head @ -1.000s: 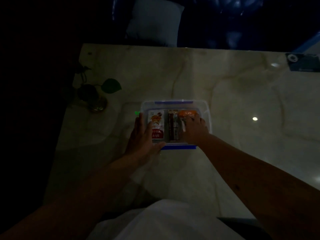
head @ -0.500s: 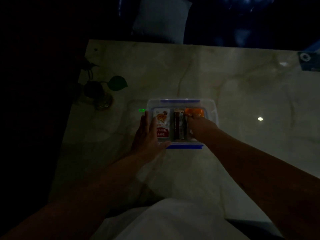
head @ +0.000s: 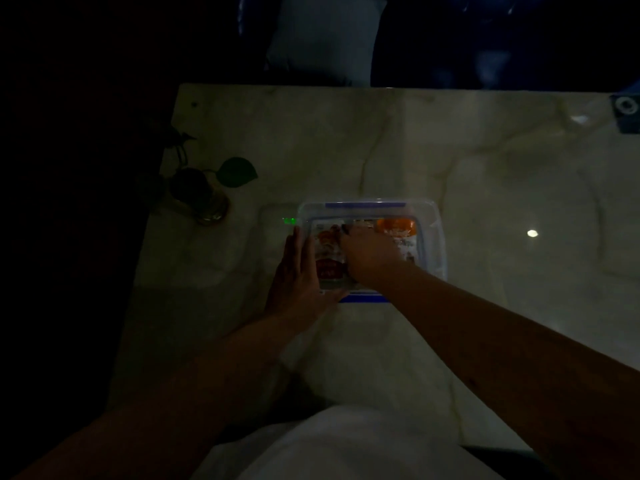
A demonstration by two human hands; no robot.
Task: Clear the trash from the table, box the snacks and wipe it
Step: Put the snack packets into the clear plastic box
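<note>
A clear plastic box with blue clips stands on the marble table, just ahead of me. Snack packets lie inside it: a red and white packet on the left and an orange one at the far right. My left hand lies flat against the box's left side, fingers straight, thumb along the near rim. My right hand is over the middle of the box with bent fingers on the packets, hiding the middle one. The dim light hides whether it grips anything.
A small plant in a glass stands near the table's left edge. A tiny green light glows beside the box. A dark blue object sits at the far right edge. A pale cushion lies beyond the table. White fabric covers my lap.
My right hand has shifted left from the orange packet's side to the middle of the box. My left hand has stayed on the box's left side.
</note>
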